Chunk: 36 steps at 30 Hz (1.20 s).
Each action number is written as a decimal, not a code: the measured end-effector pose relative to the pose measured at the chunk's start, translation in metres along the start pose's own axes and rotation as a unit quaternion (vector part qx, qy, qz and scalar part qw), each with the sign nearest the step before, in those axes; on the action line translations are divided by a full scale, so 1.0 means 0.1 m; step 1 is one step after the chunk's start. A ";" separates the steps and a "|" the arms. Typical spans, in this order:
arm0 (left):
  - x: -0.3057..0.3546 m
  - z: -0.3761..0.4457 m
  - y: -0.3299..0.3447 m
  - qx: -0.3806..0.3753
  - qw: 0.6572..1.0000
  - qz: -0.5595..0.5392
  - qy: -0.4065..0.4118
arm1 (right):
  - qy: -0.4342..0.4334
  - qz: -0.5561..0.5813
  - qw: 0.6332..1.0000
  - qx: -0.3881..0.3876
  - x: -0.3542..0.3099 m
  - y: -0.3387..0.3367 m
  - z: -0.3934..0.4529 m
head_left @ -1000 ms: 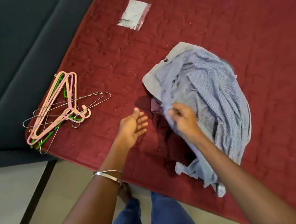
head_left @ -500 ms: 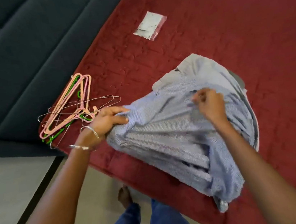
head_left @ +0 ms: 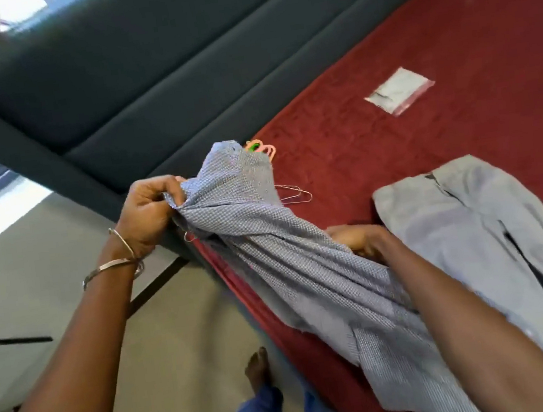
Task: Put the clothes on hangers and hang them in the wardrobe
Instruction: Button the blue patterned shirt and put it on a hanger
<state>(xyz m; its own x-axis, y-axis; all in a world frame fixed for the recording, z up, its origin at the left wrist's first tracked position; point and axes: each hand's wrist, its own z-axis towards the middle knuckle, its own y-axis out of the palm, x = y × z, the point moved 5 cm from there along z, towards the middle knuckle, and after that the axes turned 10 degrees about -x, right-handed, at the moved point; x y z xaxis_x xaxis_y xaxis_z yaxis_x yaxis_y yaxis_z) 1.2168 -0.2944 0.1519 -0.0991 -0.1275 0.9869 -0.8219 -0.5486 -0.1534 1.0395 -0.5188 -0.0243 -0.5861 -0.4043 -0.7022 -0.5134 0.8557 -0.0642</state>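
Observation:
A blue-and-white checked garment [head_left: 306, 270] is stretched off the left edge of the red bed cover [head_left: 413, 31]. My left hand [head_left: 150, 211] grips one bunched end of it, lifted over the bed's corner. My right hand [head_left: 360, 239] is partly tucked into the folds further along, and its fingers are hidden. A plain grey-blue garment [head_left: 473, 231] lies spread on the bed to the right. The pile of pink, green and wire hangers [head_left: 266, 151] is mostly covered by the raised cloth.
A small clear plastic packet [head_left: 398, 90] lies on the bed further back. A dark upholstered headboard [head_left: 175, 63] runs along the bed's far-left side. Pale floor tiles [head_left: 49, 287] and my bare foot [head_left: 256, 366] are below.
My left hand has pulled the checked garment left and up off the pile, uncovering the grey-blue garment. My right hand slid lower into the cloth. The view swung left.

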 end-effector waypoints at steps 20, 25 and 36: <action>0.42 0.04 -0.52 0.178 0.944 0.266 -0.086 | -0.417 0.022 0.847 0.330 -3.16 -0.83 -1.71; 1.60 -0.01 -0.19 0.204 0.961 0.127 0.138 | -0.415 0.061 0.813 0.404 -3.89 -0.75 -1.80; 2.04 0.10 -0.39 0.333 0.906 0.240 0.103 | -0.495 0.026 0.798 0.344 -4.44 -0.63 -2.03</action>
<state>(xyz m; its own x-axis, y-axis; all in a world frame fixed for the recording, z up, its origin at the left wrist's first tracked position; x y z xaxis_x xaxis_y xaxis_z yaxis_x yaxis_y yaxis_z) 1.2344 -0.3070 0.3587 -0.5143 -0.3635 0.7767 -0.1423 -0.8570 -0.4953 1.2050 -0.4592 0.4357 0.3607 -0.1998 -0.9110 0.1597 0.9756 -0.1508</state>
